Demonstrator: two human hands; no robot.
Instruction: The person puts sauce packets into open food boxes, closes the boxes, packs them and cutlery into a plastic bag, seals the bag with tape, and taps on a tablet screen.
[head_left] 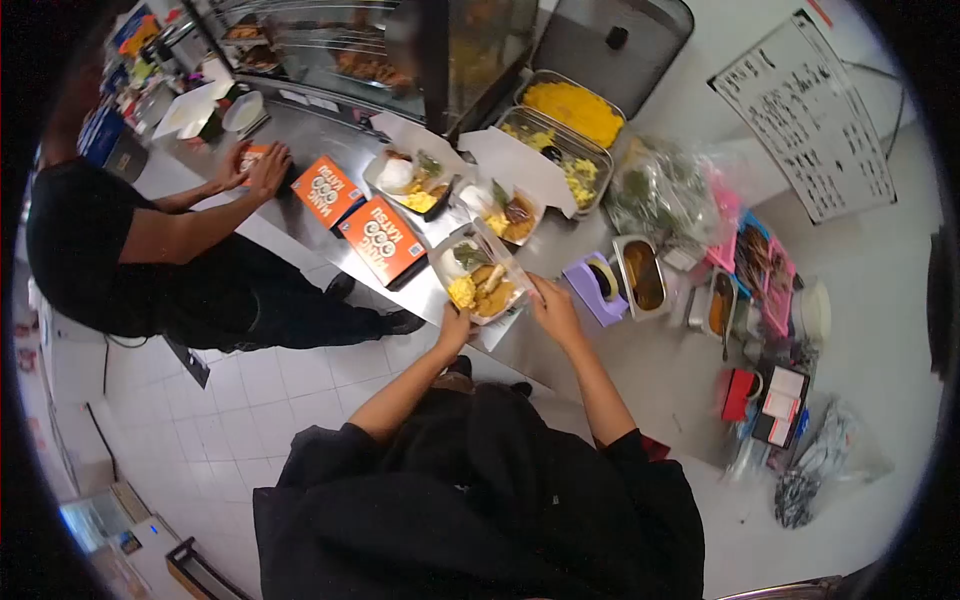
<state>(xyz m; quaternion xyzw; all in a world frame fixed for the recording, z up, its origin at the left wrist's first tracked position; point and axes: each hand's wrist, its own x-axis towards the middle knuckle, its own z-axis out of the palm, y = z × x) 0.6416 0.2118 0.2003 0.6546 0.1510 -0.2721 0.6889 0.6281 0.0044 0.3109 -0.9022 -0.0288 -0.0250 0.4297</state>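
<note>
An open paper food box (436, 262) is between my two hands at the counter's front edge. White rice, greens, yellow scrambled-looking food and brown pieces fill it. My left hand (456, 325) grips its near left corner, fingers partly hidden beneath. My right hand (555, 312) is closed on its right side, by the raised lid flap. Just behind stand two more open food boxes, one with rice and yellow food (433, 207), the other with a wide raised lid (520, 165). Left of my box lie closed orange boxes (382, 240) with white lettering.
A co-worker (120, 240) at the left has both hands on another orange box (252, 158). Metal trays of yellow food (573, 112) stand at the back. A purple tape dispenser (594, 288), a sauce tray (640, 278) and plastic bags (665, 190) are to the right.
</note>
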